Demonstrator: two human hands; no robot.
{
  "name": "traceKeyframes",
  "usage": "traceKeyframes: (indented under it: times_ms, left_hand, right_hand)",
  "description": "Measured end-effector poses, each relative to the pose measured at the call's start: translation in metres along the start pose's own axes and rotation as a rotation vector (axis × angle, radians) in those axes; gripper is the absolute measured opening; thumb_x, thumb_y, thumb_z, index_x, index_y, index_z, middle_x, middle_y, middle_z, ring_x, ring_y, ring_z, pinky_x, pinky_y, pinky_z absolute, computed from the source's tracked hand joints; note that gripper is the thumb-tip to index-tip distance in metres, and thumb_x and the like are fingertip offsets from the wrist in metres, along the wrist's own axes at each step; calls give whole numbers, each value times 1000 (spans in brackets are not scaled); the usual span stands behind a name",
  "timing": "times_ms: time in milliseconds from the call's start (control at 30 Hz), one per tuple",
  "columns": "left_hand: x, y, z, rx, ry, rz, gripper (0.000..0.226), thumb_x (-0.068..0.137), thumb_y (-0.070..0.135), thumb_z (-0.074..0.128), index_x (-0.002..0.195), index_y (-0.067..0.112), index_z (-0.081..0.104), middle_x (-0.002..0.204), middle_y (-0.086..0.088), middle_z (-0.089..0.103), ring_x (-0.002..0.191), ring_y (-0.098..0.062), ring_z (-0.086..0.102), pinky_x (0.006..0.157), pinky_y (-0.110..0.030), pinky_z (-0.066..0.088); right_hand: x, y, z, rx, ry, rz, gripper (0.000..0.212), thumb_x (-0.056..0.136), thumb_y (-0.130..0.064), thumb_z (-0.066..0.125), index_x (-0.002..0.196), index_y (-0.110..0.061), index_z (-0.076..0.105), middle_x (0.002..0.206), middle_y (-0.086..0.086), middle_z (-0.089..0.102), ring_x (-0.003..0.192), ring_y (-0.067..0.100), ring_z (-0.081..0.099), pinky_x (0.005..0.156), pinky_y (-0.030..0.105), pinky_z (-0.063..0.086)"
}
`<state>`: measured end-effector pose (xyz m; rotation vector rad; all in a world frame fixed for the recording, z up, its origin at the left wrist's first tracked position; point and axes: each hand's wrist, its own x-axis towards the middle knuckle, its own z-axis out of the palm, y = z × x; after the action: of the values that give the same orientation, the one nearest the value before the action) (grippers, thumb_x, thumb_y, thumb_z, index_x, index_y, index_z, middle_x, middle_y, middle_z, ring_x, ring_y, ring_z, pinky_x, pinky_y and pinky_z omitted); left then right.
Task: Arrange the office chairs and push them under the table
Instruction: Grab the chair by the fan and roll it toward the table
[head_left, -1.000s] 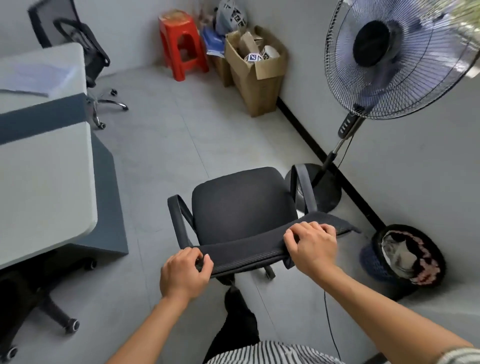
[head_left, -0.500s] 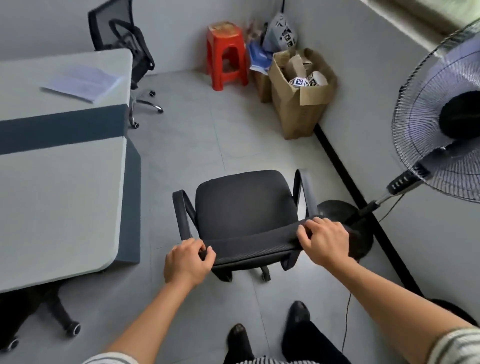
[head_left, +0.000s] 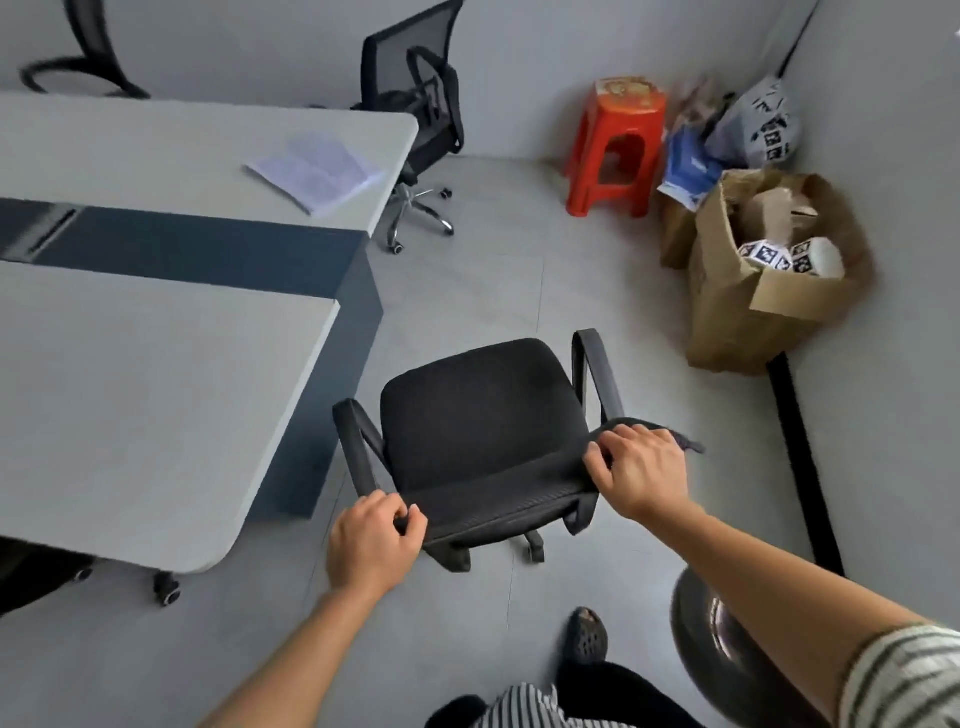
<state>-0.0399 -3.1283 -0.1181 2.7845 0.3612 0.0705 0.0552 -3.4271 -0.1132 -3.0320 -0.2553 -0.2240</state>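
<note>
A black office chair (head_left: 478, 415) with armrests stands on the grey floor in front of me, seat facing away. My left hand (head_left: 371, 545) grips the left end of its backrest top, and my right hand (head_left: 641, 475) grips the right end. The grey table (head_left: 130, 389) with a dark blue centre strip lies to the chair's left, its rounded corner near my left hand. A second black mesh chair (head_left: 415, 104) stands at the table's far end. Part of a third chair back (head_left: 88, 57) shows at the top left.
A red plastic stool (head_left: 618, 145), bags and an open cardboard box (head_left: 753, 306) crowd the far right corner. The fan's round black base (head_left: 727, 660) sits by my right arm. An open booklet (head_left: 317, 171) lies on the table. Castors (head_left: 166, 587) show under the near table edge.
The chair has rolled forward and left, nearer the table's side, with both hands still on its backrest. My view swung left; the fan head left the frame and more table shows.
</note>
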Motion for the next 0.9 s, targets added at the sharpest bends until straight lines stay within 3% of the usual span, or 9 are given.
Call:
traceKeyframes:
  times_ms: [133,367,700,900]
  left_hand:
    - [19,20,4,15,31,-119,46,75,49,29,62,17,60,69,-1,62,62,-25,55,56,-27,32]
    - [65,26,4,14,35,-233,43,79,45,33,66,16,62,67,0,61,58,-15,45,57,-26,37]
    - [151,-16,-11,-20,32,-260,32,80,41,46,65,16,60,62,2,59,56,-16,51,53,-32,49]
    - [185,-35,-18,-41,36,-267,32,81,42,44,67,18,60,63,4,55,57,-13,50,51,-26,42]
  right_hand:
    - [66,6,3,5,-35,-144,43,85,-40,39,57,-18,61,60,1,62,62,26,59,66,33,43]
    - [153,-7,18,-6,-53,-282,41,85,-38,37,57,-18,60,60,0,58,64,25,59,66,32,40]
    - [236,-60,37,24,-84,-294,43,84,-40,32,57,-18,58,61,-1,59,64,27,58,67,33,40]
    - [269,-83,38,24,-110,-296,44,83,-41,31,59,-20,62,63,-2,60,68,26,60,70,33,43]
